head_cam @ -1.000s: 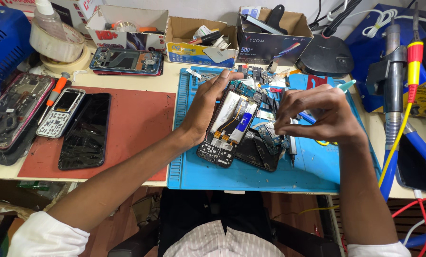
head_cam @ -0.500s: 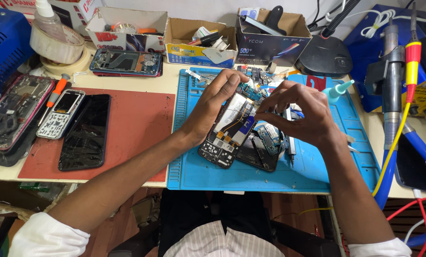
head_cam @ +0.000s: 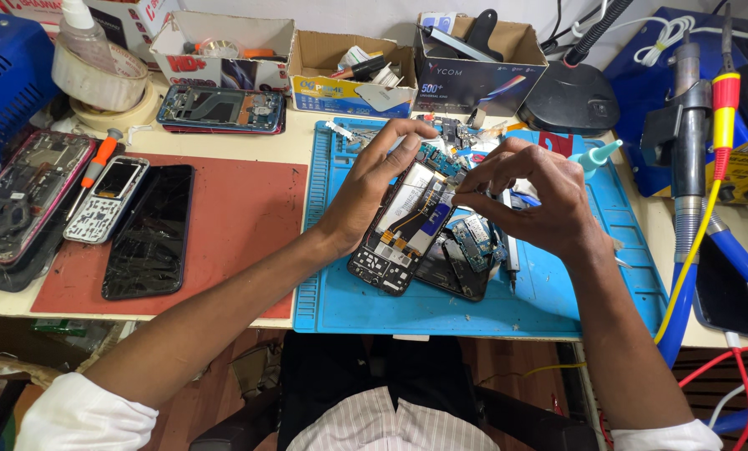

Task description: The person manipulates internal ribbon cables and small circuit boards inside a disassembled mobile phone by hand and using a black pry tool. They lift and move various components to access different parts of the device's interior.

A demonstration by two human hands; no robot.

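An opened smartphone (head_cam: 403,238) with its back off lies tilted on the blue work mat (head_cam: 541,301), showing battery, flex cables and boards. My left hand (head_cam: 374,188) grips its upper left edge with fingers curled over the top. My right hand (head_cam: 533,196) hovers over the phone's upper right, thumb and forefinger pinched together on a small part near the top board. A loose circuit board (head_cam: 474,238) and a dark phone panel (head_cam: 457,271) lie just under my right hand.
A red mat (head_cam: 240,217) at left carries a cracked black phone (head_cam: 149,234) and a keypad phone (head_cam: 107,199). Opened phones (head_cam: 219,108) and cardboard parts boxes (head_cam: 353,71) line the back. A soldering handle with hoses (head_cam: 691,150) stands at right, a tape roll (head_cam: 98,79) at back left.
My right hand has shifted left and up toward the phone's top, closing its fingertips over the board. My left hand keeps hold of the phone, which is tilted slightly more.
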